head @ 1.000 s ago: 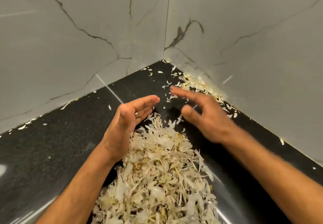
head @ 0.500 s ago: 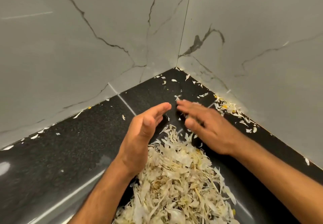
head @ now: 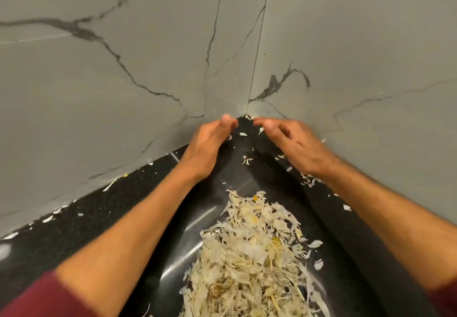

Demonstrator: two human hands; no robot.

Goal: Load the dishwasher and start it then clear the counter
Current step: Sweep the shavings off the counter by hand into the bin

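Peelings: a heap of pale, papery peelings [head: 249, 262] lies on the black counter [head: 74, 222] in the lower centre of the frame, between the two forearms; it looks raked into one mound, likely so it can be lifted off in one go.
Stray bits: small flakes [head: 247, 159] lie loose above the heap toward the corner, more sit along the right wall edge [head: 309, 179] and along the left wall edge at lower left.
Left hand: left hand [head: 206, 147] is at the centre of the frame, edge-on to the counter, fingers straight and close together, tips near the corner; grip holds nothing, set like a scraper blade.
Right hand: right hand [head: 294, 141] is just right of centre, fingers loosely bent and reaching into the same corner, tips beside a flake there; grip holds nothing that I can see.
Why so placed: both hands flank the corner, probably to drag the last flakes down into the heap.
Walls: grey veined wall panels [head: 123, 69] meet at a seam in the upper centre.
Sleeve: dark red sleeve [head: 37, 297] at lower left.
Stage: counter clearing, not yet done.
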